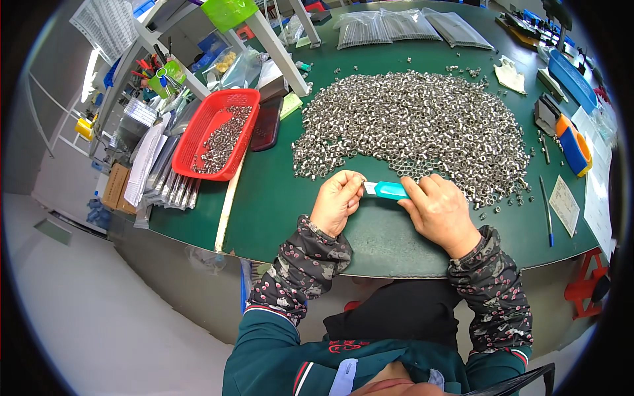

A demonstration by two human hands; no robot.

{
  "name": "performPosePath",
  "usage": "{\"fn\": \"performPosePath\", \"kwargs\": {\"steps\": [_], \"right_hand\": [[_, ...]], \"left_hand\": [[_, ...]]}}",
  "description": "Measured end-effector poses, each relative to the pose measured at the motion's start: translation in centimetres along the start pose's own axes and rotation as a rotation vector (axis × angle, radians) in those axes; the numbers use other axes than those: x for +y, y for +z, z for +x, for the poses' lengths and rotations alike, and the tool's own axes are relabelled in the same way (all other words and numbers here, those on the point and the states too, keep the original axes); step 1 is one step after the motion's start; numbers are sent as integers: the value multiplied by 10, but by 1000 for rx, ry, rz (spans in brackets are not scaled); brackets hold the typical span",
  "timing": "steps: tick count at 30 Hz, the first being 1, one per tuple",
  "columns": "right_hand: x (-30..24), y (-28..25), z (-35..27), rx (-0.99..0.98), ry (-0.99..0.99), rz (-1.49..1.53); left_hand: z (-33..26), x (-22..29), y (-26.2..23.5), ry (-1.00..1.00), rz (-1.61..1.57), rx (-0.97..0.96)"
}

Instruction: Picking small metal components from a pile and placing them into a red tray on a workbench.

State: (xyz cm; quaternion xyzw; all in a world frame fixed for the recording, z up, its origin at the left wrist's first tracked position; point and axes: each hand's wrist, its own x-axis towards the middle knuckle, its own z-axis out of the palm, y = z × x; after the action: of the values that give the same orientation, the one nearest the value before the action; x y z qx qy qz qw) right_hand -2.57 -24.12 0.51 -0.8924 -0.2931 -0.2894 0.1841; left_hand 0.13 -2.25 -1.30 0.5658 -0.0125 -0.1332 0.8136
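Note:
My right hand grips a teal-handled utility knife above the near part of the green table. Its short blade points left and meets the fingertips of my left hand. Thumb and forefinger of that left hand are pinched together at the blade's tip; whatever small piece they hold is mostly covered by the fingers. Just beyond both hands spreads a large heap of small silvery metal rings, with some loose ones along its edges.
At left stands a red plastic basket with more small metal parts, beside stacked bags and papers. Clear plastic sleeves lie at the far edge. Toward the right are an orange-and-blue tape dispenser, a pen and a paper card.

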Motion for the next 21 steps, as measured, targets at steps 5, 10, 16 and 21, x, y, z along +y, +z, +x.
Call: {"fn": "performPosePath", "kwargs": {"steps": [5,10,16,21], "right_hand": [[0,0,1,-1,-13,-5],[0,0,0,1,-17,-8],[0,-2,1,-3,-26,-18],[2,-4,2,9,-57,-27]], "left_hand": [[0,-1,-2,7,23,-8],[0,0,-1,-13,52,14],[0,2,-3,-16,62,-11],[0,7,-7,-101,34,-68]]}}
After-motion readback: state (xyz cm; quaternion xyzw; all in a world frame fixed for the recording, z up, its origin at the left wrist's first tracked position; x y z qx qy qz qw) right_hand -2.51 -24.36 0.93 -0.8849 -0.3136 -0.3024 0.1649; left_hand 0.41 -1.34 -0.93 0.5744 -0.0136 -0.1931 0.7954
